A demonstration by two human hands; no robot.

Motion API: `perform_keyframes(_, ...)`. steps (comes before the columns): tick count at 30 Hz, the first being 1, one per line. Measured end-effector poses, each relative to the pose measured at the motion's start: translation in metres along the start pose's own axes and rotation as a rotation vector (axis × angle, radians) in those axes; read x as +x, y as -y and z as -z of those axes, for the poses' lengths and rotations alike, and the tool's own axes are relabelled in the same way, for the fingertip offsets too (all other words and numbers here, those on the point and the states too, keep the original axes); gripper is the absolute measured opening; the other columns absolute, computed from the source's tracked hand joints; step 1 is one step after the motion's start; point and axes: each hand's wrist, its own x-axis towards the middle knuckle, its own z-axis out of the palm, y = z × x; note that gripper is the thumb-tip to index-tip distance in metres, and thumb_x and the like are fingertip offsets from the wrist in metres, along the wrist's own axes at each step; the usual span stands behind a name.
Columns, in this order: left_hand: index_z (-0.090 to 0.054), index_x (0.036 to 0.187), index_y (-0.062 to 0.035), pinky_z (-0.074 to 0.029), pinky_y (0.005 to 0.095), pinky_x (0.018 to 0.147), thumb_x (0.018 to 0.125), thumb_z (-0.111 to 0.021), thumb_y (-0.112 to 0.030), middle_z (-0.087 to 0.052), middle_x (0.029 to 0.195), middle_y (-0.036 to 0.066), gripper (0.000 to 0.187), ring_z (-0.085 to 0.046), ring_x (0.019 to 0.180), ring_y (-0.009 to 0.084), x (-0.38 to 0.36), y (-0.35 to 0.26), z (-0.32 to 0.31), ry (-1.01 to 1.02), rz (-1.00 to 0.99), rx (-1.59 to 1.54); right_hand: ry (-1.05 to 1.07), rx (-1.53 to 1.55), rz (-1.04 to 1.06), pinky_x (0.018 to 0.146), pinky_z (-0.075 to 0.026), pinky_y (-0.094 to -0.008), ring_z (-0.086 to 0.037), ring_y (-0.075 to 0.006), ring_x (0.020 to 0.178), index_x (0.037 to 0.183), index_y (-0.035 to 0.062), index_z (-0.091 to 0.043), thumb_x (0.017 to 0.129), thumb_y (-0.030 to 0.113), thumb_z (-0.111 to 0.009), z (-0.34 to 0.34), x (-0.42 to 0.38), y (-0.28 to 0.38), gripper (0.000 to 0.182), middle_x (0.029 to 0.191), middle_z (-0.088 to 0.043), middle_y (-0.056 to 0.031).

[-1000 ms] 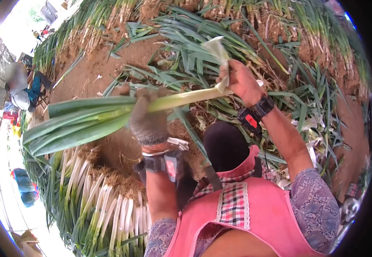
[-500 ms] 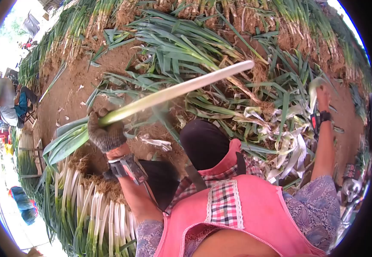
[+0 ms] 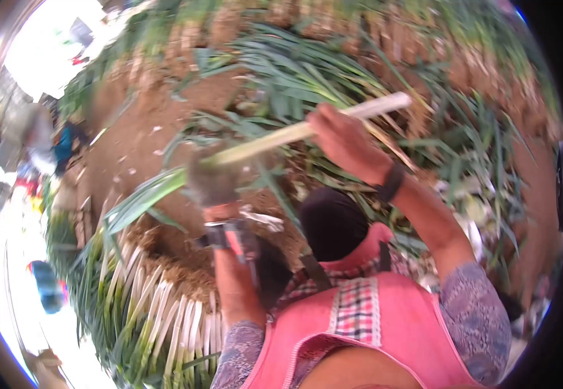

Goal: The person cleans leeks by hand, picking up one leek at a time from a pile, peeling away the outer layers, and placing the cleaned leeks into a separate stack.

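Note:
A long leek (image 3: 272,140) with a white stem and green leaves lies slantwise across the view, its white end up to the right. My left hand (image 3: 211,178), in a grey glove and smeared by motion, is closed round the leek where white turns to green. Farther along the stem, my bare right hand (image 3: 348,142) grips the white part near its end. Below my left wrist, cleaned leeks (image 3: 158,314) with white stems lie side by side in a row.
Untrimmed leeks (image 3: 307,71) lie on the soil ahead. Stripped peelings (image 3: 476,207) are heaped at the right. Rooted leeks (image 3: 450,32) stand bunched along the far edge. A black-covered knee (image 3: 333,223) is in front of me. Another person (image 3: 41,139) is at the far left.
My right hand has come from the peelings at the far right onto the leek's white stem. The leek and my left hand have shifted right in view, and the camera has turned slightly.

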Motion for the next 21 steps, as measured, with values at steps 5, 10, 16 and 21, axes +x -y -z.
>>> perform_keyframes(5, -0.053, 0.082, -0.0088, -0.048, 0.0439, 0.08, 0.08, -0.061, -0.012, -0.055, 0.072, 0.007, 0.009, -0.056, 0.068, 0.0226, 0.021, 0.015, 0.029, -0.17, 0.164, -0.575, 0.055, -0.09, 0.014, 0.059, -0.042, -0.0442, -0.053, -0.0358, 0.072, 0.087, 0.0014, -0.05, 0.075, 0.002, -0.056, -0.006, 0.003, 0.006, 0.013, 0.087, -0.049, -0.0148)
perform_keyframes(10, -0.053, 0.083, -0.007, -0.046, 0.0414, 0.081, 0.08, -0.061, -0.014, -0.054, 0.071, 0.005, 0.011, -0.055, 0.07, 0.0197, 0.014, 0.011, 0.013, -0.285, 0.185, -0.689, -0.04, -0.069, 0.035, 0.059, -0.041, -0.0435, -0.053, -0.0335, 0.071, 0.082, 0.0016, -0.047, 0.075, 0.003, -0.056, 0.003, 0.01, 0.022, 0.011, 0.085, -0.046, -0.0136)
perform_keyframes(16, -0.051, 0.081, -0.0075, -0.048, 0.0443, 0.079, 0.077, -0.063, -0.01, -0.054, 0.068, 0.005, 0.012, -0.054, 0.066, 0.0196, 0.014, 0.007, 0.016, -0.291, 0.233, -0.702, 0.068, -0.151, -0.012, 0.057, -0.043, -0.038, -0.055, -0.0301, 0.068, 0.082, 0.0007, -0.047, 0.078, 0.002, -0.053, 0.007, 0.002, 0.016, 0.007, 0.083, -0.047, -0.0154)
perform_keyframes(21, -0.054, 0.082, -0.0061, -0.048, 0.037, 0.074, 0.077, -0.064, -0.011, -0.054, 0.072, 0.006, 0.012, -0.054, 0.069, 0.0189, 0.017, 0.004, 0.038, -0.202, 0.197, -0.471, -0.149, 0.722, -0.365, 0.059, -0.045, -0.03, -0.054, -0.019, 0.062, 0.085, 0.0044, -0.05, 0.085, 0.007, -0.05, 0.044, -0.023, -0.014, 0.003, 0.08, -0.055, -0.0082)
